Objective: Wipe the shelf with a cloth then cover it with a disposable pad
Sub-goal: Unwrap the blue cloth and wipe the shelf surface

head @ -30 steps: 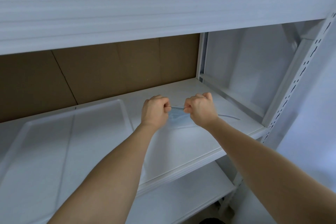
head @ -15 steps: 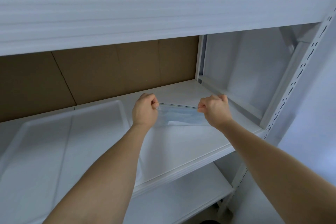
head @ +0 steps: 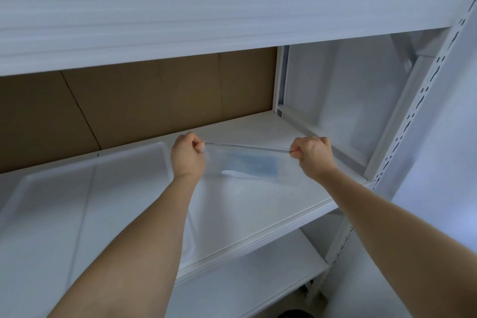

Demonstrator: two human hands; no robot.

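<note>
White shelf [head: 271,204] backed by brown cardboard [head: 160,95] carries a tray [head: 64,188] at left. Above it, left hand [head: 187,156] and right hand [head: 312,155] each pinch one end of the pad's [head: 250,164] upper edge, which is stretched taut between them while its thin sheet hangs just below the fingers.

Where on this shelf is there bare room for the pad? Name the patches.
Bare shelf runs from the white tray rightward to the side rail, and back to the cardboard. The left stretch is crowded by the tray. Left hand and right hand pinch the pad above the free patch.
</note>
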